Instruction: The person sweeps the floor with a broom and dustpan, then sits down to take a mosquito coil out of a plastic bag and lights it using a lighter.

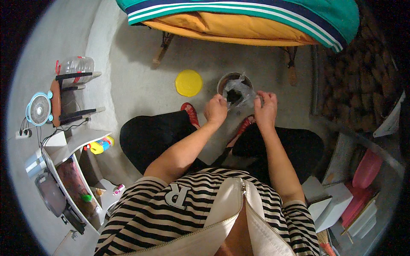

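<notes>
A round bucket (pixel 221 84) stands on the concrete floor before me, between and beyond my feet. In its mouth lies a clear plastic bag (pixel 245 92), its opening spread, with something dark inside. My left hand (pixel 216 109) pinches the bag's edge on the left side. On the right side, my right hand (pixel 266 107) has the opposite edge between thumb and fingers. A round yellow lid (pixel 189 83) lies flat on the floor left of the bucket. What the dark contents are, I cannot tell.
A green and orange cloth-covered thing (pixel 237 27) juts in at the top. At left are an upturned or tilted stool (pixel 56 102), a blue fan (pixel 39 108) and a white shelf (pixel 77 144). Stacked firewood (pixel 352 80) stands right, with white boxes (pixel 333 204) at lower right.
</notes>
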`<state>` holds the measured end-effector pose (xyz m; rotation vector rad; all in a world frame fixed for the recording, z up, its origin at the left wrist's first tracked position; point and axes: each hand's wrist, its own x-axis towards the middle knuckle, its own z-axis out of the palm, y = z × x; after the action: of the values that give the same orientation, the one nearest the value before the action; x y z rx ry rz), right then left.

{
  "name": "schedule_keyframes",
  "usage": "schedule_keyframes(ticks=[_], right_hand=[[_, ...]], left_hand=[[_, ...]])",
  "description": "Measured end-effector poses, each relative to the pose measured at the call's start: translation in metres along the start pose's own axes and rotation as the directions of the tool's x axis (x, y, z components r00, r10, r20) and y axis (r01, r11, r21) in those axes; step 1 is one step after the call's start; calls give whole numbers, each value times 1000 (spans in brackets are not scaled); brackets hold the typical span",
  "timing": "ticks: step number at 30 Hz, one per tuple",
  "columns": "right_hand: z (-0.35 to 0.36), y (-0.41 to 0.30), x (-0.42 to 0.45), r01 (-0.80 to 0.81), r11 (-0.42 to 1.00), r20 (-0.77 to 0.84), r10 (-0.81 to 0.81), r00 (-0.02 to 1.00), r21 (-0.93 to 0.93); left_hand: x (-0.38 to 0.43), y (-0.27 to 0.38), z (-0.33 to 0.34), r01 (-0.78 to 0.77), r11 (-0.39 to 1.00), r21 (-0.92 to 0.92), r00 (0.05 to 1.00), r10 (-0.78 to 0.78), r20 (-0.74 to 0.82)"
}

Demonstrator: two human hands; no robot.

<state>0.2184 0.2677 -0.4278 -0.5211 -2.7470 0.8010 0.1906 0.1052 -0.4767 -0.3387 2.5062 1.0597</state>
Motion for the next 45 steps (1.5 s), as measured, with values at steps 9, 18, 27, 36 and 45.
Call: schedule_keyframes(ticks=[9,18,27,36,45], right_hand=[[110,12,31,110,988,715,-152,683,105],[175,74,20,164,945,852,171,495,-285],[181,77,25,507,813,858,-20,513,-285],[187,88,31,365,913,838,-47,543,-185],[133,24,42,579,787,962,65,265,-213]], left_hand=[[-8,8,-6,-19,996,-89,1000,17,-24],[4,-9,5,66,860,-505,998,-57,33],[4,-12,1,34,861,-508,999,-40,-1],[5,-2,-8,87,826,-558,996,-80,37],[6,-17,-6,81,818,-570,997,-75,35]])
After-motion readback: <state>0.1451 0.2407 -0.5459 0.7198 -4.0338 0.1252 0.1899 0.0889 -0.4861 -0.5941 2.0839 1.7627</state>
